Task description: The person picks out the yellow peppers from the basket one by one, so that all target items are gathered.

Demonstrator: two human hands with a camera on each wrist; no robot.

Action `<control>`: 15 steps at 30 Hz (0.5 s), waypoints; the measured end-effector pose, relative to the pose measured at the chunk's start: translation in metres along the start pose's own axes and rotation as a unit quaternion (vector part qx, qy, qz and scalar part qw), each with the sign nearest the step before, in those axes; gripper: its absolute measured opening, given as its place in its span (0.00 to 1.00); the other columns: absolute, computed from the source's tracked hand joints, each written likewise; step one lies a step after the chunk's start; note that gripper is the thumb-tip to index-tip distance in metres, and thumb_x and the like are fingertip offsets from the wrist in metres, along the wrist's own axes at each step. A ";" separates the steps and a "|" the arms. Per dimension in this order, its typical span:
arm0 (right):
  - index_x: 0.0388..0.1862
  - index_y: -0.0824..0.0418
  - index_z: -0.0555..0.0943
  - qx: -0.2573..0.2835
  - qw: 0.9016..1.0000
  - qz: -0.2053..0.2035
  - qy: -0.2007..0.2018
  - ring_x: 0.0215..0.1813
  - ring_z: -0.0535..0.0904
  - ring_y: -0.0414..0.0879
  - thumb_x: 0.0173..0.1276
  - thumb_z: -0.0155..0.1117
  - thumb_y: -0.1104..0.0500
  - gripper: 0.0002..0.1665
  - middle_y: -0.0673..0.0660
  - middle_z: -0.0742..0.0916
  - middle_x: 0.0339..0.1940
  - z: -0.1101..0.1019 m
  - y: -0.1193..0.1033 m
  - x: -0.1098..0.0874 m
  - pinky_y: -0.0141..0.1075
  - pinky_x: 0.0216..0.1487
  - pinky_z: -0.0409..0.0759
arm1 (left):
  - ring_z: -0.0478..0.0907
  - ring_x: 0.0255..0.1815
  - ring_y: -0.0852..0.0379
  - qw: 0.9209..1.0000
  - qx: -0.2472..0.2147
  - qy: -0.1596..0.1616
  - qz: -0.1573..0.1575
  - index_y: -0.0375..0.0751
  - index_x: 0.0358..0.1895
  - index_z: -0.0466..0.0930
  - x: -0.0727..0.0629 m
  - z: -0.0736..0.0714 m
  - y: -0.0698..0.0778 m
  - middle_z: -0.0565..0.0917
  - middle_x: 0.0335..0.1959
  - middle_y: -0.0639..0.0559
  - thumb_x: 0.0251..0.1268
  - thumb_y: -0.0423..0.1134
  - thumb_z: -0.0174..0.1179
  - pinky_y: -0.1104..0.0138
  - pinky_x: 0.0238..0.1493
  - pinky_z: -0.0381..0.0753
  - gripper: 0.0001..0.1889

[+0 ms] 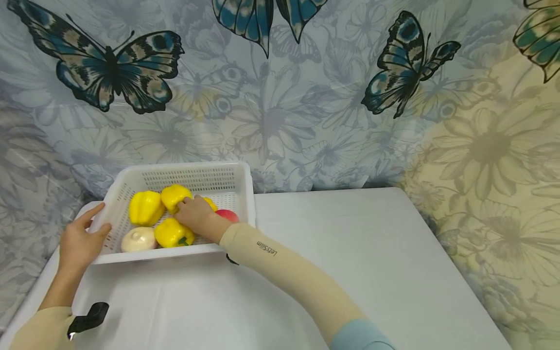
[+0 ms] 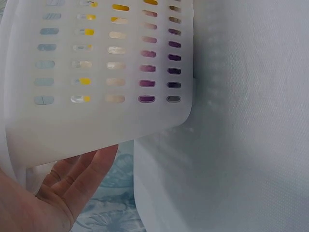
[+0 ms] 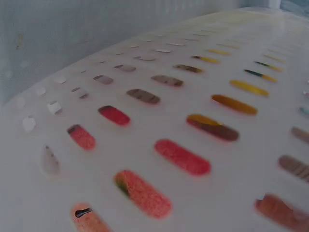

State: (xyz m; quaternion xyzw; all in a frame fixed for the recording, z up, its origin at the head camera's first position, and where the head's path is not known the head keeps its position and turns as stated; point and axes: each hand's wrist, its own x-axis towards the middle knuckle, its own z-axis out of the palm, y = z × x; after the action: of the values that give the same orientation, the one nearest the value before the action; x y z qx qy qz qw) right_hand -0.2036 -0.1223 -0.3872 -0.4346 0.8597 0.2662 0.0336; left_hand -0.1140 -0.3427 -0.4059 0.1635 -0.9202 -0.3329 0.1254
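A white slotted plastic basket (image 1: 162, 255) sits over the far left corner of the white table (image 1: 372, 243). The person's left hand (image 1: 80, 241) grips its left end, thumb over the rim and fingers against the outside of the end wall; the left wrist view shows them behind that slotted wall. The right hand (image 1: 199, 216) is inside the basket, its fingers bent against the near right side of a yellow bell pepper (image 1: 175, 194); whether they close round it cannot be told, since the hand covers the contact. To the left of that pepper, toward the basket's far left corner, lies a second yellow bell pepper (image 1: 146, 209). A third, the front bell pepper (image 1: 170, 232), lies near the basket's near edge with its green stem turned forward. Just left of it, in the near left corner, rests a pale onion (image 1: 137, 239). Beyond the right hand a bit of another yellow piece (image 1: 211, 203) shows, and beside it, toward the right end, a red fruit (image 1: 227, 215), partly hidden by the right wrist. Beige sleeves (image 1: 288, 274) cover both forearms, the right one meeting a light blue sleeve (image 1: 360, 335). Behind the table hangs a butterfly-and-flower cloth (image 1: 280, 121).
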 end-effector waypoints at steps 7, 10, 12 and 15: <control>0.69 0.41 0.72 -0.014 0.999 0.035 -0.038 0.65 0.68 0.43 0.76 0.54 0.50 0.24 0.46 0.74 0.67 0.001 0.000 0.004 0.40 0.68 0.66 | 0.69 0.56 0.24 1.000 -0.002 -0.002 0.000 0.37 0.74 0.60 0.000 0.001 -0.001 0.69 0.60 0.19 0.69 0.33 0.52 0.46 0.40 0.70 0.30; 0.69 0.42 0.72 -0.013 0.998 0.043 -0.040 0.64 0.69 0.43 0.78 0.51 0.51 0.23 0.47 0.74 0.67 0.003 0.003 0.005 0.39 0.66 0.68 | 0.69 0.54 0.24 1.000 0.000 -0.004 0.001 0.36 0.74 0.60 0.000 0.001 -0.002 0.69 0.60 0.18 0.69 0.32 0.52 0.46 0.39 0.71 0.30; 0.69 0.43 0.72 -0.017 0.998 0.043 -0.035 0.62 0.71 0.43 0.78 0.50 0.51 0.22 0.48 0.75 0.65 0.003 0.004 0.004 0.38 0.64 0.70 | 0.69 0.54 0.23 1.000 0.002 -0.003 0.002 0.36 0.74 0.60 0.000 0.001 -0.002 0.69 0.60 0.18 0.70 0.32 0.52 0.46 0.38 0.72 0.30; 0.69 0.43 0.72 -0.010 0.998 0.048 -0.037 0.61 0.73 0.46 0.78 0.50 0.52 0.22 0.48 0.75 0.64 0.002 0.006 0.002 0.39 0.62 0.73 | 0.69 0.55 0.24 1.000 0.000 -0.001 0.003 0.36 0.74 0.60 0.000 0.000 -0.002 0.69 0.60 0.18 0.69 0.32 0.52 0.46 0.39 0.72 0.30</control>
State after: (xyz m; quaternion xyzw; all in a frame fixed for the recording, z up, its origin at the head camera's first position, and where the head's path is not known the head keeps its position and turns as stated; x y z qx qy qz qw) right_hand -0.2097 -0.1201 -0.3874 -0.3830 0.8750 0.2923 0.0477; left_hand -0.1133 -0.3440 -0.4078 0.1608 -0.9207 -0.3327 0.1253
